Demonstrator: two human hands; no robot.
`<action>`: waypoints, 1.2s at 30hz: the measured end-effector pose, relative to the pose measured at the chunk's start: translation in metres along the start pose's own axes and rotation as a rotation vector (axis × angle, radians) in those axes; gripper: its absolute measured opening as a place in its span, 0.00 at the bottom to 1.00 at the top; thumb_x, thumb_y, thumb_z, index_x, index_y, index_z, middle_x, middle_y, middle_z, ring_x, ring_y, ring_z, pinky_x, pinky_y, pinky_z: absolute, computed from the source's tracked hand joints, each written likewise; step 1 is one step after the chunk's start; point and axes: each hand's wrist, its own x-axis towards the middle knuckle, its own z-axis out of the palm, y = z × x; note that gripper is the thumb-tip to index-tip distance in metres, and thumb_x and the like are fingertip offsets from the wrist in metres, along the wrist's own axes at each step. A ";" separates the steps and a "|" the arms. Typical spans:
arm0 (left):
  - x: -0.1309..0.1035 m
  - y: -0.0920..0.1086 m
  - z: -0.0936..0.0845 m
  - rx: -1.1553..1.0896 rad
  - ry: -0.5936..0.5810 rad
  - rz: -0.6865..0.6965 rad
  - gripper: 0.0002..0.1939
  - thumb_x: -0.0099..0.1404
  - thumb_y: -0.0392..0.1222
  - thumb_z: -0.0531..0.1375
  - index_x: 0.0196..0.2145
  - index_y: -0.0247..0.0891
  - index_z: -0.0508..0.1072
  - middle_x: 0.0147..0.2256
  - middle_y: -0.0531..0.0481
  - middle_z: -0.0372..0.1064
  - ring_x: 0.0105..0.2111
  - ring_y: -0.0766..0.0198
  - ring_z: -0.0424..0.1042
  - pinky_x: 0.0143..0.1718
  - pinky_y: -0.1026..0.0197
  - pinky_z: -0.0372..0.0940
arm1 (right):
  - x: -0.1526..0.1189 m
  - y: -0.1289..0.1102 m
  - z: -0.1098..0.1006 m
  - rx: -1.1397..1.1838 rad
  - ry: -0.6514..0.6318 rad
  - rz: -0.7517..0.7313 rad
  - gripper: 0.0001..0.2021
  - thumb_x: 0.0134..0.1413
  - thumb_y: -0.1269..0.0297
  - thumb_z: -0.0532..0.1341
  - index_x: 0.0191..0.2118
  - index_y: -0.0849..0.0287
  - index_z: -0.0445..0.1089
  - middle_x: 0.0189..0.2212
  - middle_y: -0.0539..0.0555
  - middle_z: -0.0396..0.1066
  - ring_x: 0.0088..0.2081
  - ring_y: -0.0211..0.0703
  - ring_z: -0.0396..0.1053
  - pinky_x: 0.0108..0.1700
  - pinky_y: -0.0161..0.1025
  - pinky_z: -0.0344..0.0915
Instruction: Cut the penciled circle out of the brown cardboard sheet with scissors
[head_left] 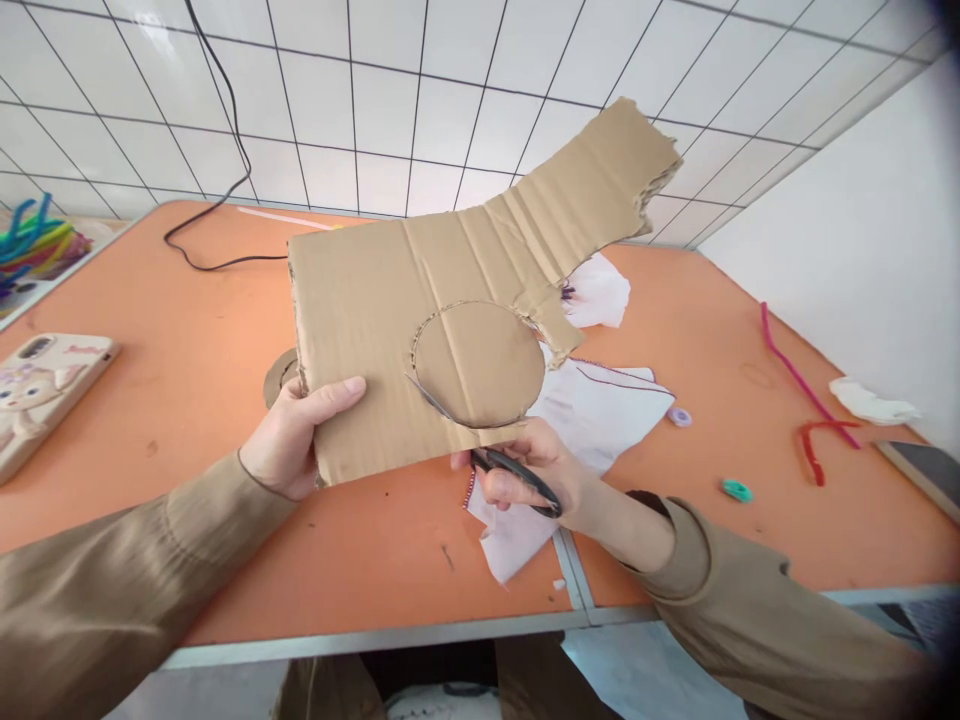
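Observation:
A large piece of brown cardboard (367,330) is held up over the table, with my left hand (304,430) gripping its lower left edge, thumb on top. My right hand (540,470) is closed round the black handles of a pair of scissors (525,480), just under the cardboard's lower edge. One blade shows on the upper face along the lower left of a round cut line; the other is hidden. The cardboard disc (480,365) inside that line is partly cut round and still sits in the sheet. Torn strips stick out at the upper right.
White cloth pieces (600,410) with dark red stitching lie behind and under the cardboard. A phone in a cartoon case (49,390) rests at left. Pipe cleaners (799,365), a teal bundle (737,490) and a small purple ring (679,416) lie at right. A black cable (232,150) hangs behind.

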 end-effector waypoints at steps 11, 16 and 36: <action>-0.007 -0.004 0.004 0.017 -0.026 -0.032 0.11 0.55 0.39 0.69 0.37 0.38 0.78 0.40 0.45 0.80 0.44 0.47 0.78 0.44 0.51 0.76 | -0.002 -0.005 0.004 -0.112 -0.072 -0.015 0.14 0.46 0.57 0.67 0.27 0.57 0.63 0.24 0.48 0.61 0.26 0.37 0.60 0.29 0.38 0.61; -0.009 -0.002 0.003 0.000 -0.035 -0.009 0.11 0.53 0.39 0.71 0.36 0.39 0.78 0.40 0.47 0.80 0.44 0.49 0.78 0.43 0.54 0.76 | -0.001 -0.008 0.006 -0.135 -0.032 -0.118 0.14 0.46 0.57 0.68 0.24 0.56 0.62 0.20 0.46 0.57 0.23 0.36 0.56 0.25 0.36 0.57; 0.005 0.007 -0.010 0.139 -0.051 0.051 0.15 0.49 0.44 0.72 0.35 0.36 0.79 0.44 0.38 0.78 0.50 0.39 0.73 0.50 0.45 0.72 | 0.002 0.003 0.001 -0.052 -0.024 -0.156 0.17 0.48 0.48 0.67 0.32 0.58 0.69 0.19 0.46 0.60 0.20 0.35 0.59 0.23 0.35 0.58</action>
